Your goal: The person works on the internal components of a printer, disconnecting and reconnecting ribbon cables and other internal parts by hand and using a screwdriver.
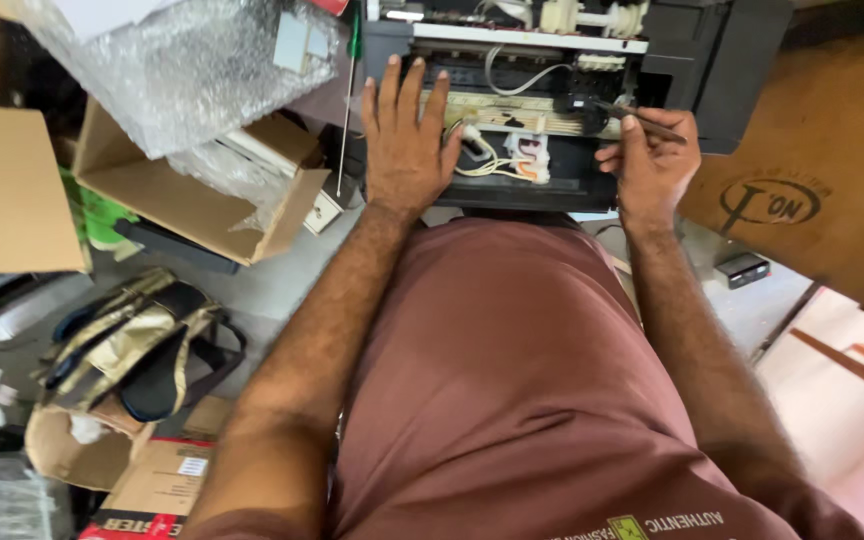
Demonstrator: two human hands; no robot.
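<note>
Soft daylight is cast evenly, glare is seen on the bubble wrap (182,60) left of the left hand (407,140), and edges are bent by wide-angle distortion.

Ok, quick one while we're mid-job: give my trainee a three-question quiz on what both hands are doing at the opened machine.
1. True or false: the left hand lies flat, fingers spread, on the opened black machine with exposed wiring.
2. Which hand holds the thin dark rod-like tool? A) left B) right C) neither
3. Fill in: the open brown cardboard box, to the person's left, sits under crumpled clear ______ wrap.

Key: 1 true; 2 B, the right hand grips it, tip pointing into the machine; 3 bubble.
</note>
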